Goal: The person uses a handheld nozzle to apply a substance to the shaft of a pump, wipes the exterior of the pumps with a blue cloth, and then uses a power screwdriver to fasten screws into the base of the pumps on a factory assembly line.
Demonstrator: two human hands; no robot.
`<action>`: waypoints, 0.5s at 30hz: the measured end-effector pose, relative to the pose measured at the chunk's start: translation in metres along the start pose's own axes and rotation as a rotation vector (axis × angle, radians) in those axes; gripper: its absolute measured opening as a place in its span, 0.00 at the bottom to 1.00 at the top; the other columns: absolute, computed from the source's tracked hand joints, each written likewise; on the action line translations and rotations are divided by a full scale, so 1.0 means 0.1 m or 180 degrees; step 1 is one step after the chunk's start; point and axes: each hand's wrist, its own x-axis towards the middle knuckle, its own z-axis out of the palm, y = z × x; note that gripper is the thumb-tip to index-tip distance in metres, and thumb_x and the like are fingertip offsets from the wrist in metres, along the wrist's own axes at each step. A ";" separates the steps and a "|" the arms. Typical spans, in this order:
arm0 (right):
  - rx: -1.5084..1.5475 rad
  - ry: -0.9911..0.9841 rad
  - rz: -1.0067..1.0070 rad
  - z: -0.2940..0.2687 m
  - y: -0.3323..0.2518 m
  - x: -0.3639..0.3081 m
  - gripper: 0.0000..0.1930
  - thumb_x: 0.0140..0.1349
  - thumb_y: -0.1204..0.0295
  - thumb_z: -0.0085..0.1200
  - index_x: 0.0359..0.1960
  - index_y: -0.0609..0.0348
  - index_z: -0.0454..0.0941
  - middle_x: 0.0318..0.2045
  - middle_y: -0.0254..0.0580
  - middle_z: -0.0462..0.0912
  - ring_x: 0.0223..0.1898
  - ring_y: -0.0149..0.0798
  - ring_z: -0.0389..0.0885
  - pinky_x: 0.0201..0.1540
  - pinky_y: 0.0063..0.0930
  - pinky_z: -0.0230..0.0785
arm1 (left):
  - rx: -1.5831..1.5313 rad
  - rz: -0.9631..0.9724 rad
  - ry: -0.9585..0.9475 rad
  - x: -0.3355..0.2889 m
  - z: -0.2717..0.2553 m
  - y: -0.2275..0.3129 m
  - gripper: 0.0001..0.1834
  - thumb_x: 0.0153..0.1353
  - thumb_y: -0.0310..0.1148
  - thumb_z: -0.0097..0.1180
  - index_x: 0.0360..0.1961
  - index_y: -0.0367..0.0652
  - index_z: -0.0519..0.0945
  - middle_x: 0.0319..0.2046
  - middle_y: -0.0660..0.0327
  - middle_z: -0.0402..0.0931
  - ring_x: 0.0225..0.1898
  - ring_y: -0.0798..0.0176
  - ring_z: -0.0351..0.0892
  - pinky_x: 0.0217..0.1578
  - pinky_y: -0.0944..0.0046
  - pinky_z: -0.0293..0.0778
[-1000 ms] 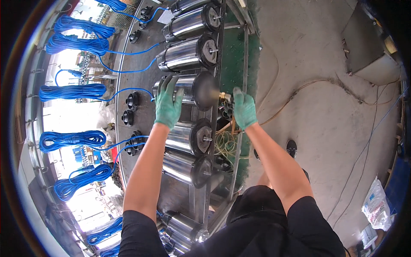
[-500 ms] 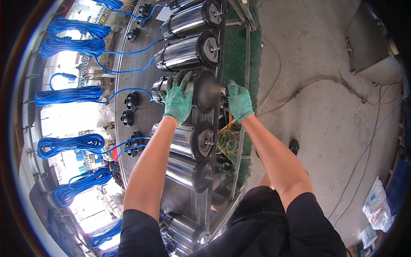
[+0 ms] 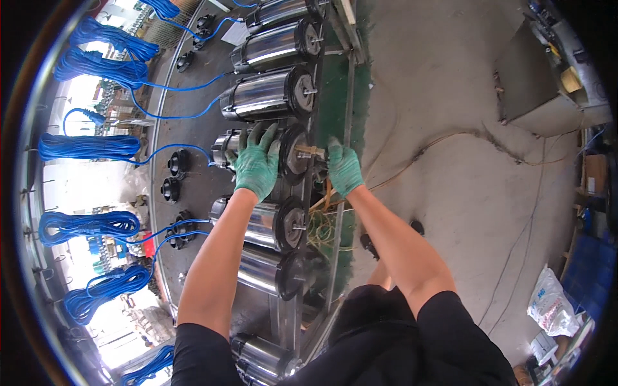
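While the metal workbench (image 3: 180, 132) carries a row of steel-cased motors (image 3: 261, 95), work on the gloved-over motor (image 3: 291, 136) near the bench's right edge looks under way but unfinished, and whether its neighbours are done cannot be told. This motor lies on its side, long axis crosswise to the bench, black shaft end pointing out at the right edge. The left hand (image 3: 256, 168) rests spread over its casing; the right hand (image 3: 344, 170) appears to pinch the rear of a brass-tipped tool (image 3: 309, 150) at that end's centre.

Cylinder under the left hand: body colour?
Shiny silver; the cylinder under the left hand shows best in the head view.
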 end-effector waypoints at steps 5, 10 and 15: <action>-0.1223 -0.0279 -0.0286 -0.03 -0.04 0.02 0.24 0.77 0.56 0.38 0.38 0.67 0.79 0.35 0.71 0.79 0.33 0.69 0.70 0.39 0.52 0.69 | -0.0270 0.0230 0.0200 -0.02 -0.08 -0.04 0.26 0.74 0.46 0.44 0.70 0.58 0.70 0.70 0.50 0.63 0.73 0.39 0.55 0.71 0.38 0.50; 0.0111 -0.0121 0.0253 0.01 -0.10 -0.04 0.28 0.76 0.52 0.41 0.33 0.70 0.75 0.23 0.50 0.67 0.29 0.44 0.60 0.38 0.44 0.65 | -0.0074 -0.0125 -0.0063 -0.08 -0.08 0.00 0.26 0.76 0.50 0.39 0.71 0.63 0.69 0.72 0.56 0.62 0.76 0.45 0.50 0.71 0.26 0.38; 0.0156 0.0041 0.0345 -0.08 -0.30 -0.04 0.30 0.76 0.49 0.42 0.30 0.70 0.74 0.21 0.45 0.64 0.29 0.40 0.60 0.38 0.42 0.65 | -0.0091 -0.0295 -0.0320 0.01 -0.19 0.15 0.26 0.76 0.52 0.38 0.72 0.65 0.68 0.75 0.61 0.56 0.78 0.47 0.45 0.70 0.22 0.33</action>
